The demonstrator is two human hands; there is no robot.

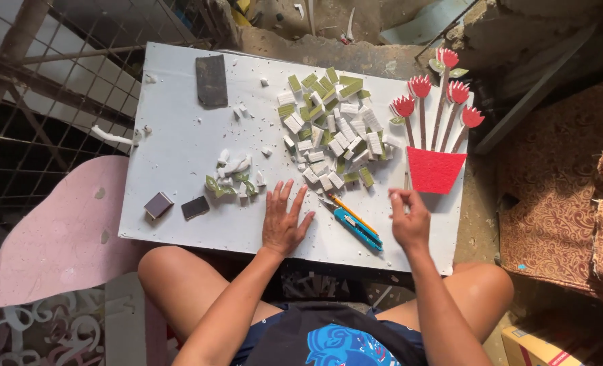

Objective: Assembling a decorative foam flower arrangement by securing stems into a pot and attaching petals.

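Observation:
A white foam board (179, 142) lies across my knees. My left hand (283, 220) rests flat on it, fingers spread, just below a heap of small white and green foam blocks (332, 125). My right hand (408, 218) hovers near the board's right front, fingertips pinched together; I cannot tell whether a small piece is between them. A blue utility knife (357, 229) and an orange pencil (351, 212) lie between my hands. A craft piece of red flowers on brown stems in a red pot (435, 168) lies at the board's right edge.
A dark sanding block (211, 80) sits at the board's far left. Two small dark squares (176, 205) lie near the front left, with green and white scraps (232, 177) beside them. A pink foam sheet (61, 234) lies left, a wire fence (50, 74) beyond, patterned fabric (559, 183) to the right.

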